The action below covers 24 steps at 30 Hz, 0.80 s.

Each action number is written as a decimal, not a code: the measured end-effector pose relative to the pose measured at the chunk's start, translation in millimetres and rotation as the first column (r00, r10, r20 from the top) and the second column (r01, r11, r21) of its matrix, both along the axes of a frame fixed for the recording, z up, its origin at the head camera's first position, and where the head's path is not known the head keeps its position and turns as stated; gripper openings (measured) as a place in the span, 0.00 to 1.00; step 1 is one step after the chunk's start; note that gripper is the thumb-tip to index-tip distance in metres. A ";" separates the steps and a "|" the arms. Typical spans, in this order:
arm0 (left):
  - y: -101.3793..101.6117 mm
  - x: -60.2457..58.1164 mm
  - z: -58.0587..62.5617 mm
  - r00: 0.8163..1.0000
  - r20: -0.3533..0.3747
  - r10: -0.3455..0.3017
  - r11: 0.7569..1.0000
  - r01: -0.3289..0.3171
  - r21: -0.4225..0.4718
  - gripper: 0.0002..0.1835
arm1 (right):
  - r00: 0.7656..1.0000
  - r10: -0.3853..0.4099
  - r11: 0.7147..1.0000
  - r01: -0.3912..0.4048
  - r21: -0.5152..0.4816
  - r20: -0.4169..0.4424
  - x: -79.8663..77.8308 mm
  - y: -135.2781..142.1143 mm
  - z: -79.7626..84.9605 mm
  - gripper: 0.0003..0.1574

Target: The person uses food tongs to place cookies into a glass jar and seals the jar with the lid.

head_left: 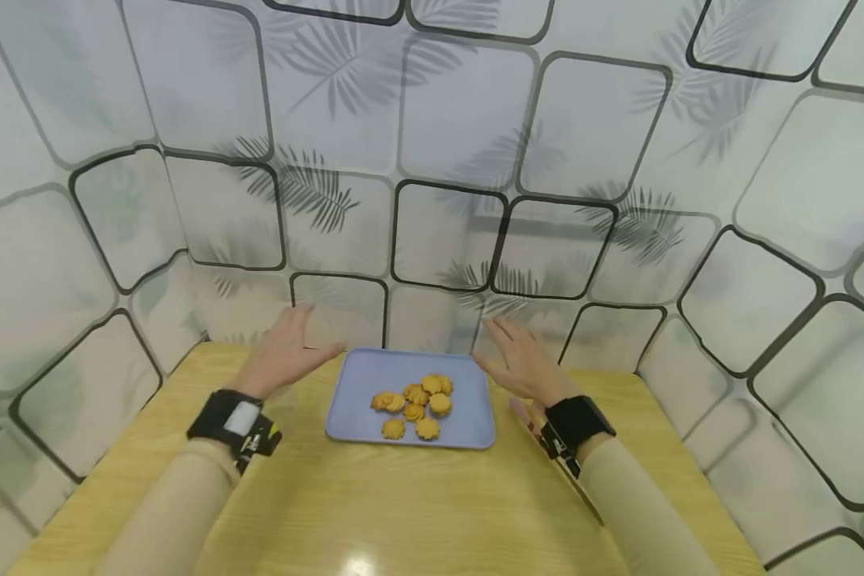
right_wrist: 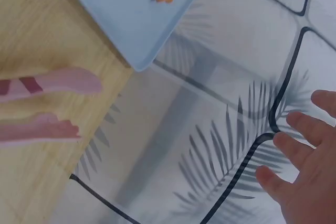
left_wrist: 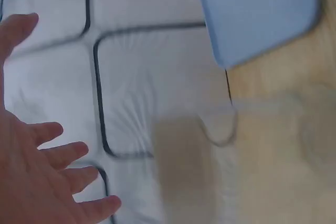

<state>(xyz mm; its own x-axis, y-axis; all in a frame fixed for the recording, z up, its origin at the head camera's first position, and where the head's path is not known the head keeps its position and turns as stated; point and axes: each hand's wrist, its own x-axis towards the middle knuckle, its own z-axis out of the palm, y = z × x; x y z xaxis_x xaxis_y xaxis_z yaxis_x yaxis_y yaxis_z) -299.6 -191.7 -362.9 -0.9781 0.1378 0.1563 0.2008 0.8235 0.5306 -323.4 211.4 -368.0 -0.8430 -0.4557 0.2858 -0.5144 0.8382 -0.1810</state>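
A blue tray (head_left: 360,384) lies near the back of the table, bearing several golden flower-shaped cookies (head_left: 414,411) grouped at its middle. My left hand (head_left: 277,356) is held in the air at the tray's left, fingers spread and nothing in it; the left wrist view shows its open palm. On the other side, my right hand (head_left: 526,364) hovers by the tray's right edge, also holding nothing, with its fingers extended. Below that hand, pink tongs (right_wrist: 58,83) lie on the table, their two tips apart. In the head view the right wrist partly hides them.
A blurred see-through object (left_wrist: 273,106) stands left of the tray. The yellowish wood table (head_left: 403,512) reaches toward me. White patterned sheeting (head_left: 446,240) with dark outlines and leaf prints encloses the back and both sides.
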 end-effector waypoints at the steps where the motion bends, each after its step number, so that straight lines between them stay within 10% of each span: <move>1: -13.1 5.2 -4.7 1.000 0.019 0.017 0.998 -0.018 0.066 0.58 | 1.000 0.007 1.000 -0.007 -0.006 -0.005 4.1 2.1 -2.7 0.45; 7: -67.3 33.2 -75.2 0.997 0.064 0.047 0.905 -0.070 0.420 0.61 | 0.998 0.050 0.998 -0.051 -0.048 -0.034 26.6 8.2 -22.1 0.44; 13: -68.0 38.4 -128.0 0.990 0.114 0.081 0.845 -0.129 0.519 0.61 | 0.995 0.091 0.993 -0.094 -0.076 -0.031 42.8 4.7 -40.9 0.43; 19: -62.9 39.8 -132.9 0.983 0.061 0.172 0.823 -0.177 0.539 0.55 | 0.995 0.089 0.991 -0.093 -0.092 -0.046 63.9 0.9 -59.1 0.42; 24: -57.1 42.0 -126.7 0.991 0.065 0.117 0.820 -0.134 0.557 0.54 | 0.992 0.102 0.991 -0.108 -0.077 -0.072 73.7 -3.4 -67.2 0.42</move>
<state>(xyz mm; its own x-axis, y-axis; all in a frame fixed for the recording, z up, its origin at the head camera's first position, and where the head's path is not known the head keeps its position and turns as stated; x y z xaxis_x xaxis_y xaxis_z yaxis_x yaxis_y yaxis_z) -257.5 -248.9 -489.6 -0.9858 -0.0893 0.1422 0.0950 0.4014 0.9109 -249.6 208.0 -435.2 -0.7691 -0.5138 0.3800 -0.6121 0.7632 -0.2071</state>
